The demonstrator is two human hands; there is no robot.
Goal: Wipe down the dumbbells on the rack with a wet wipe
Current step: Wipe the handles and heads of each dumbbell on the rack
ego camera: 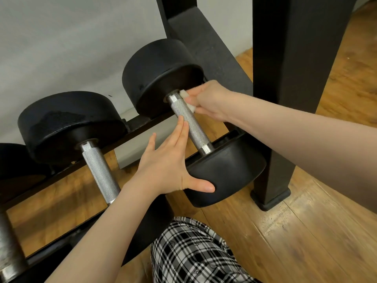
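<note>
We count three dumbbells on the rack [142,121] — our right hand [212,99] pinches one wet wipe [188,101] against the rightmost dumbbell [189,123], our left hand [167,166] rests flat there.

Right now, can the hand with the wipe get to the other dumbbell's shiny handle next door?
Probably yes. The right hand holds the wet wipe on the rightmost dumbbell's handle. The neighbouring handle lies bare, though the left forearm crosses its near end.
</note>
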